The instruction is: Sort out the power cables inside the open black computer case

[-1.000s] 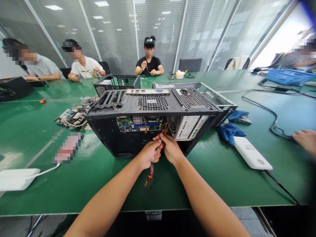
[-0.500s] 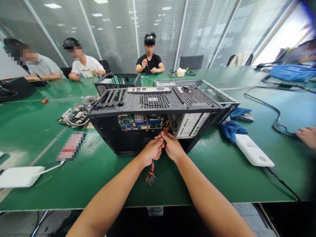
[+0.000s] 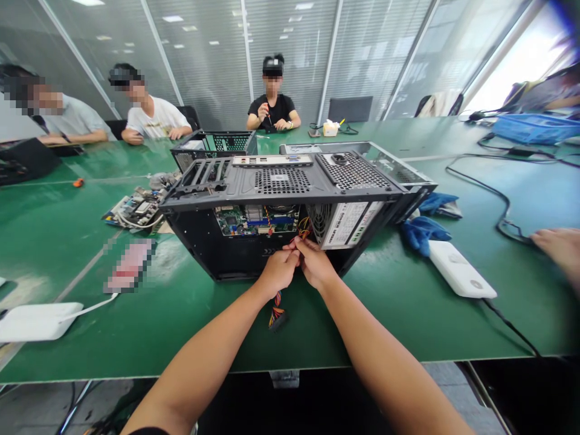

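A black computer case stands in front of me with its open side towards me. Inside it show a green motherboard and a power supply with a white label. My left hand and my right hand meet at the lower edge of the opening, both closed on the power supply's cable bundle. The part between my fingertips is mostly hidden. Below my left hand hangs the bundle's loose end with a wide black connector.
Behind the case stand another open case and a metal case frame. Loose circuit boards lie on the left, near a phone. Blue gloves and a white power bank lie right. Several people sit around the green table.
The whole view has shifted slightly. My hands stay together on the cables, with small finger movements, and the hanging connector has swung and turned a little.
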